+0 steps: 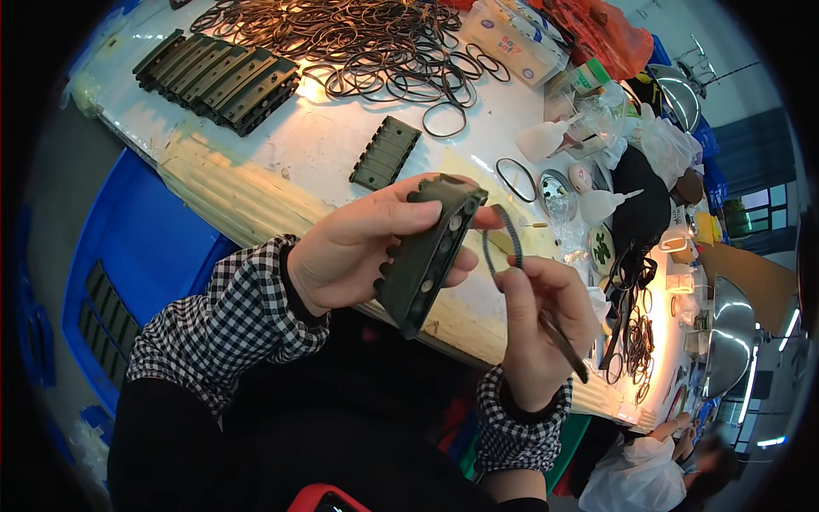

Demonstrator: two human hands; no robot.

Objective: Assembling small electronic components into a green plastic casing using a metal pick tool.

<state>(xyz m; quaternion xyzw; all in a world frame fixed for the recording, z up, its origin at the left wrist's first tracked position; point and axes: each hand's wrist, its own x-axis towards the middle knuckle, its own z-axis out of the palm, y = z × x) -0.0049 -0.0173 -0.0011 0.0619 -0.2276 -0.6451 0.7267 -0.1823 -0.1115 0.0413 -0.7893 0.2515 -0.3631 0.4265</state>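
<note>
Head view: our left hand (358, 247) grips a dark green slotted block (426, 256) above the table edge (256, 205). Our right hand (537, 324) pinches a black rubber ring (503, 239) and a thin tool (563, 346) beside it. Loose rings (375, 43) and stacked blocks (217, 78) lie well behind.

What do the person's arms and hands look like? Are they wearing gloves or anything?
No gloves: both the left hand and the right hand are bare, with no rings or watch showing. Both arms wear the same black-and-white checked shirt. The left sleeve covers the forearm down to the wrist, and the right sleeve ends in a snug cuff at the wrist.
</note>
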